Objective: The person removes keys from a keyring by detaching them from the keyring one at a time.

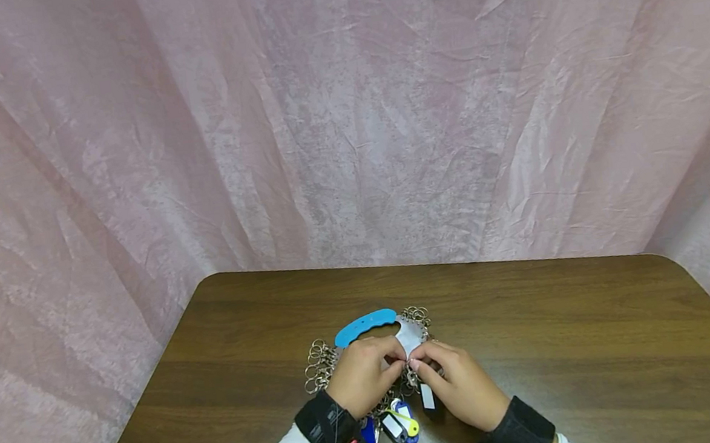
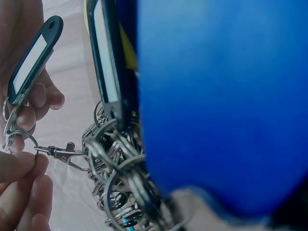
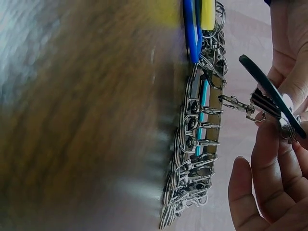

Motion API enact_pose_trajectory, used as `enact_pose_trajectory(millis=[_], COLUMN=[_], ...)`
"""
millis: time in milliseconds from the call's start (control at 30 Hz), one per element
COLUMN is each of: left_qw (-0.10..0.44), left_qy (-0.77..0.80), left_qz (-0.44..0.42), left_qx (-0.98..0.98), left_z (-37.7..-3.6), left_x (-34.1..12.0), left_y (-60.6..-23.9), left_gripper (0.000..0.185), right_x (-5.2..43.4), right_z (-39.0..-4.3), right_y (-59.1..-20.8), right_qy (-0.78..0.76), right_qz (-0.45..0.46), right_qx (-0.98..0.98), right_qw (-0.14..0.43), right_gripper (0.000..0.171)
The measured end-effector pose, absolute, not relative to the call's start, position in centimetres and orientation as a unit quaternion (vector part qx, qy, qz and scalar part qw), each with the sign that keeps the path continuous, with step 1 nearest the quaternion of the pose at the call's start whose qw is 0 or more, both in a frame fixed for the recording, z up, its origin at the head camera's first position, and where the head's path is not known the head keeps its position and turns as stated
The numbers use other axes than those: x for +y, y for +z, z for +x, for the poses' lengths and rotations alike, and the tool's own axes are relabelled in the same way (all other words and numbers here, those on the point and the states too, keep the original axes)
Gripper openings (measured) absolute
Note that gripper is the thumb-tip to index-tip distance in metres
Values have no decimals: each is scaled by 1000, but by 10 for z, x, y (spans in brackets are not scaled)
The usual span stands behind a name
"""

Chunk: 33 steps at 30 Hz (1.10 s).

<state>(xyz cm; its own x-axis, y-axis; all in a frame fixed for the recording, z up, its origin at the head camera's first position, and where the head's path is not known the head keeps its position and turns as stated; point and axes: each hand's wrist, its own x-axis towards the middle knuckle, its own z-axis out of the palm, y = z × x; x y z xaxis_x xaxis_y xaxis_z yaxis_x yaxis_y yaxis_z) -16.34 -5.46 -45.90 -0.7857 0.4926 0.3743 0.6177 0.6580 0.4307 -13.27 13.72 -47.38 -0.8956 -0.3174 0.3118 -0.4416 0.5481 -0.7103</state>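
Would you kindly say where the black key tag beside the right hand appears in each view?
Head: black key tag low, right of centre, beside the right hand.
Left wrist: tag far upper left, white label showing.
Right wrist: tag right side, nearly edge-on.
Shared landmark: the metal rings.

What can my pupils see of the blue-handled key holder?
The key holder has a light-blue handle, plastic in look, along its far side, with a wavy inner edge, and a pale, metallic plate. Metal clips and rings fringe it; coloured tags crowd its near side. The left hand hides part of it. Whether it rests on the table is unclear.
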Motion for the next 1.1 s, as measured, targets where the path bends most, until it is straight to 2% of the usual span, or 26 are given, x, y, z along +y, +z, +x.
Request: enact_pose_trajectory(millis=[367, 767, 1100], left_qw=[123, 132, 138], left_qy=[-283, -270, -261], left_qz=[-312, -363, -372], left_qx=[-899, -882, -880], left_z=[-163, -163, -163], left_x=[-55, -57, -57], left_y=[-457, -455, -456], left_gripper=[12, 19, 15], right_x=[138, 140, 140], right_z=[-133, -134, -134], right_y=[-474, -476, -474], right_qy=[434, 436, 443], right_qz=[221, 236, 228], right_qx=[-871, -865, -864], right_qw=[70, 74, 70], right_gripper=[9, 9, 8])
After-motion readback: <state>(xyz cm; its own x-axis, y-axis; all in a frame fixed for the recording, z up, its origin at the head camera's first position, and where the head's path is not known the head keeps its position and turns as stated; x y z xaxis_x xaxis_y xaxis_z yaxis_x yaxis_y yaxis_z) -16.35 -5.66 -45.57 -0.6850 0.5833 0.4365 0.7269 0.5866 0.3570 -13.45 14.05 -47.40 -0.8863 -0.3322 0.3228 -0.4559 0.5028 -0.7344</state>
